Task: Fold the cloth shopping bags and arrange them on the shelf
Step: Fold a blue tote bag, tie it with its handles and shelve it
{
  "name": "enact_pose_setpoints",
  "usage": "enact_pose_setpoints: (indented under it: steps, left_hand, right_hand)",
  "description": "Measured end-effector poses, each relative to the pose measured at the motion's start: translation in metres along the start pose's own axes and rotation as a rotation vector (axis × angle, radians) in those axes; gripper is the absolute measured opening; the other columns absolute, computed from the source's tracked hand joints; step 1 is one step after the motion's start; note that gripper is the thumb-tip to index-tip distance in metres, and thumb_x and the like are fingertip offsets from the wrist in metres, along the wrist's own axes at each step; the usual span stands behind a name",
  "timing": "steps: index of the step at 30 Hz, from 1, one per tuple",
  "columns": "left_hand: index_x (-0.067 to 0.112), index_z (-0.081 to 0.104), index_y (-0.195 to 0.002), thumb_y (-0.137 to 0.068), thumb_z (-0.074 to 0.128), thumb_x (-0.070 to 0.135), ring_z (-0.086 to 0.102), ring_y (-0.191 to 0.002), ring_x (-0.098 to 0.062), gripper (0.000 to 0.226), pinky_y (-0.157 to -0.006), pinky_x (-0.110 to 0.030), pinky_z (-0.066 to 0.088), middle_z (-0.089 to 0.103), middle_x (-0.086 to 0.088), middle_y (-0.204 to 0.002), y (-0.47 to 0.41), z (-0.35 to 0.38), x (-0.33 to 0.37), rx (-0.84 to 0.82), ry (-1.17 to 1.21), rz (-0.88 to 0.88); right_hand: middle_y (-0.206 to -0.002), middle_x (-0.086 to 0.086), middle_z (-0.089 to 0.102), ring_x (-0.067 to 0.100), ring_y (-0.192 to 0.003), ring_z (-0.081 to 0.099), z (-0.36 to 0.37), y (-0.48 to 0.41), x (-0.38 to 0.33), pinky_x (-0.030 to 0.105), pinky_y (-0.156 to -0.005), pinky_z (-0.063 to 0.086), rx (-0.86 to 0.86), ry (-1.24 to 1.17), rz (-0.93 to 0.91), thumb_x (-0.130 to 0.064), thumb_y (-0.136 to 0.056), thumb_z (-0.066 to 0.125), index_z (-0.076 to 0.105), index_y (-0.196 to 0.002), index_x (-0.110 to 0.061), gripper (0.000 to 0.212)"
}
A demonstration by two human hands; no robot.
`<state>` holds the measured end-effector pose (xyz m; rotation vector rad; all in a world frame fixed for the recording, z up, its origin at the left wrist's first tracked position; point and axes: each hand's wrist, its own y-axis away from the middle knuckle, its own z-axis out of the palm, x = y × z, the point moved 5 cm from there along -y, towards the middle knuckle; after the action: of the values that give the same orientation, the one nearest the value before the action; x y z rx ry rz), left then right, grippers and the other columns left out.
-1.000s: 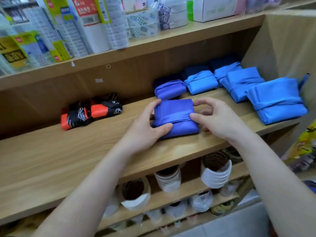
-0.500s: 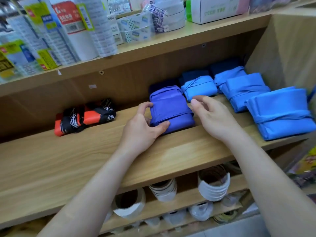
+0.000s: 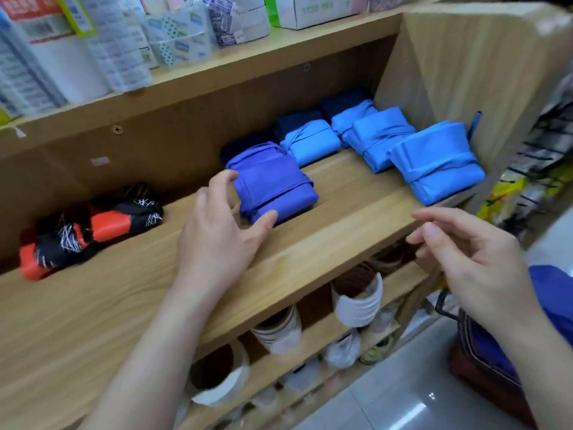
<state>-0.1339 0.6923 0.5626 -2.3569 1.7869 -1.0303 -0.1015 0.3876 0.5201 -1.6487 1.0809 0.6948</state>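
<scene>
A folded purple-blue cloth bag lies on the wooden shelf, pushed back against a dark blue bundle behind it. My left hand is beside its left front corner, thumb tip touching the front edge, fingers loosely spread and holding nothing. My right hand hovers in front of the shelf edge to the right, fingers relaxed and empty. Several light blue folded bags sit in a row to the right. A red and black folded bag lies at the shelf's left.
The shelf's right side panel closes the compartment. Above, an upper shelf holds packaged goods. Below are rolls of tape on lower shelves. A basket with blue cloth stands at lower right on the tiled floor.
The purple-blue bag was slid back toward the shelf's rear. My right hand let go and pulled away to the right, off the shelf. My left hand loosened its hold on the bag.
</scene>
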Motion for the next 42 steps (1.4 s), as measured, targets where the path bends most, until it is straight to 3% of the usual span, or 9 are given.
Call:
enact_pose_setpoints:
  steps: [3,6,10,14,20,28,33,36,42]
  left_hand:
    - [0.028,0.059,-0.115,-0.083,0.061,0.045,0.046,-0.075,-0.005,0.036,-0.068,-0.028,0.042,0.055,0.007,-0.096,0.018,-0.008,0.025,0.001,0.056,0.241]
    - [0.025,0.068,-0.092,-0.088,0.064,0.027,0.053,-0.07,-0.009,0.006,-0.062,-0.029,0.044,0.06,0.009,-0.081,0.046,0.009,0.051,-0.145,0.213,0.408]
    - [0.027,0.07,-0.092,-0.087,0.06,0.027,0.062,-0.072,-0.01,0.011,-0.061,-0.037,0.053,0.067,0.012,-0.082,0.092,0.05,0.092,-0.334,0.23,0.595]
    - [0.026,0.071,-0.091,-0.084,0.054,0.027,0.066,-0.073,-0.014,0.019,-0.056,-0.031,0.054,0.067,0.01,-0.079,0.138,0.107,0.131,-0.522,0.183,0.78]
    - [0.028,0.071,-0.1,-0.085,0.061,0.014,0.063,-0.095,-0.013,0.022,-0.079,-0.031,0.051,0.067,0.011,-0.096,0.196,0.234,0.166,-0.882,0.109,0.76]
    - [0.028,0.072,-0.097,-0.089,0.053,0.012,0.062,-0.09,-0.005,0.026,-0.075,-0.019,0.044,0.07,0.013,-0.097,0.249,0.4,0.238,-1.07,0.096,0.524]
    - [0.029,0.071,-0.099,-0.093,0.053,0.016,0.065,-0.086,-0.009,0.022,-0.071,-0.024,0.046,0.071,0.013,-0.09,0.266,0.493,0.285,-1.149,0.076,0.384]
    - [0.029,0.071,-0.099,-0.094,0.053,0.019,0.065,-0.086,-0.012,0.02,-0.074,-0.028,0.05,0.07,0.013,-0.089,0.276,0.555,0.31,-1.208,0.071,0.349]
    - [0.025,0.073,-0.094,-0.092,0.056,0.022,0.065,-0.086,-0.011,0.017,-0.072,-0.027,0.048,0.072,0.01,-0.09,0.321,0.699,0.349,-1.334,0.066,0.377]
  right_hand:
    - [-0.09,-0.014,0.072,0.012,-0.083,0.068,-0.021,0.028,0.013,0.028,-0.075,0.056,0.029,0.153,0.074,-0.044,-0.092,0.054,0.067,-0.109,-0.04,0.022]
    - [-0.094,-0.019,0.071,0.0,-0.088,0.065,-0.044,0.06,0.029,0.01,-0.077,0.046,0.021,0.419,0.119,-0.04,-0.092,0.055,0.066,-0.11,-0.038,0.022]
    - [-0.096,-0.014,0.069,0.01,-0.088,0.063,-0.087,0.108,0.052,0.029,-0.077,0.049,-0.007,0.699,0.191,-0.022,-0.089,0.063,0.067,-0.109,-0.03,0.022]
    - [-0.082,-0.011,0.064,0.011,-0.075,0.054,-0.146,0.156,0.084,0.018,-0.067,0.032,-0.029,0.917,0.352,-0.018,-0.087,0.067,0.069,-0.111,-0.02,0.024]
    - [-0.1,0.001,0.066,0.027,-0.098,0.06,-0.236,0.218,0.146,0.04,-0.08,0.051,-0.148,0.998,0.655,-0.021,-0.091,0.062,0.064,-0.122,-0.021,0.032]
    - [-0.105,0.0,0.065,0.017,-0.089,0.063,-0.353,0.288,0.269,0.028,-0.078,0.041,0.099,0.635,1.021,-0.021,-0.093,0.062,0.059,-0.129,-0.022,0.036]
    - [-0.11,0.016,0.065,0.029,-0.091,0.064,-0.383,0.314,0.348,0.045,-0.085,0.053,0.471,0.162,1.291,-0.013,-0.097,0.058,0.059,-0.128,-0.014,0.031]
    - [-0.112,0.022,0.064,0.028,-0.088,0.061,-0.388,0.316,0.397,0.036,-0.073,0.052,0.649,-0.06,1.384,-0.006,-0.099,0.051,0.057,-0.128,-0.009,0.03]
    - [-0.105,0.019,0.067,0.022,-0.086,0.064,-0.375,0.307,0.515,0.03,-0.071,0.054,0.632,-0.161,1.481,-0.008,-0.098,0.053,0.063,-0.116,-0.017,0.023]
